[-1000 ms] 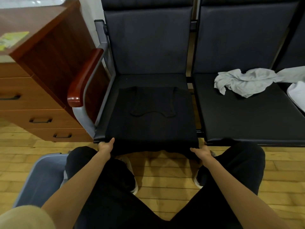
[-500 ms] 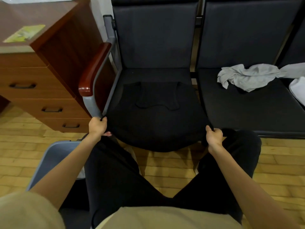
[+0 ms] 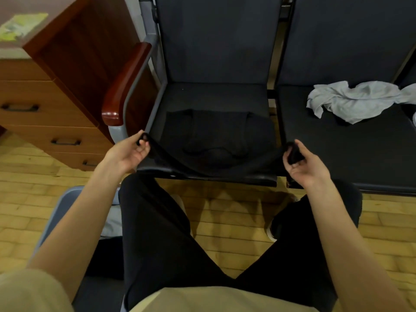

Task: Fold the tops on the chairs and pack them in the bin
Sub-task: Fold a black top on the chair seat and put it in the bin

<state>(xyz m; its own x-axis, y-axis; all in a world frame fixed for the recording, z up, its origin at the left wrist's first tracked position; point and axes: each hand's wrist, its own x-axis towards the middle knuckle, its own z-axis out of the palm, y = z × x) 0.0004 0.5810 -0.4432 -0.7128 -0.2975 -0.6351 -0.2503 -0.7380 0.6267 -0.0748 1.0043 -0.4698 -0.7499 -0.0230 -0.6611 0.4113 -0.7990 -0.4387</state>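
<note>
A black top (image 3: 216,140) lies spread on the seat of the left chair (image 3: 213,95), neckline toward me. My left hand (image 3: 128,154) pinches its bottom left corner and my right hand (image 3: 301,163) grips its bottom right corner, both lifted just above the seat's front edge, so the hem hangs slack between them. A crumpled grey top (image 3: 355,100) lies on the seat of the right chair (image 3: 351,149). The blue-grey bin (image 3: 60,212) stands on the floor at my lower left, partly hidden by my left arm and leg.
A wooden drawer cabinet (image 3: 56,91) stands left of the chairs, close to the red-brown armrest (image 3: 126,82). Something white shows at the far right edge (image 3: 413,115). My legs in black trousers sit between the bin and the chairs on the wooden floor.
Both hands have lifted the hem's corners off the seat's front edge and carried them up and forward over the top. The view has moved closer to the chair.
</note>
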